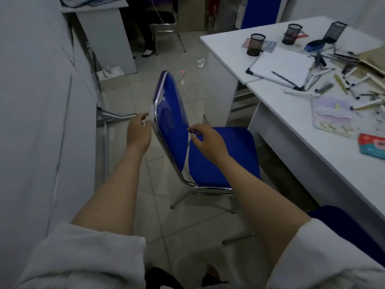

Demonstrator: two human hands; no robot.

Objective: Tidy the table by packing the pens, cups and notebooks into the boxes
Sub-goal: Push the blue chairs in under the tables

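Both my hands reach for a blue chair [220, 155] with a chrome frame that stands beside the white table [277, 94]. My left hand [138, 130] is at the left chrome edge of the backrest [170, 122], fingers loose. My right hand [208, 140] touches the backrest's front with relaxed fingers and holds nothing. On the table lie several scattered pens [325, 84], three black mesh cups [255, 45] [291, 34] [335, 32], a white pad [281, 67], a pastel notebook [333, 115] and a red and teal booklet [373, 146].
A tan cardboard piece [370, 57] and a blue desk item [314, 45] sit at the table's far side. A second blue chair [350, 230] is at the lower right. A power strip [179, 75] lies on the tiled floor. White panels [41, 122] close off the left.
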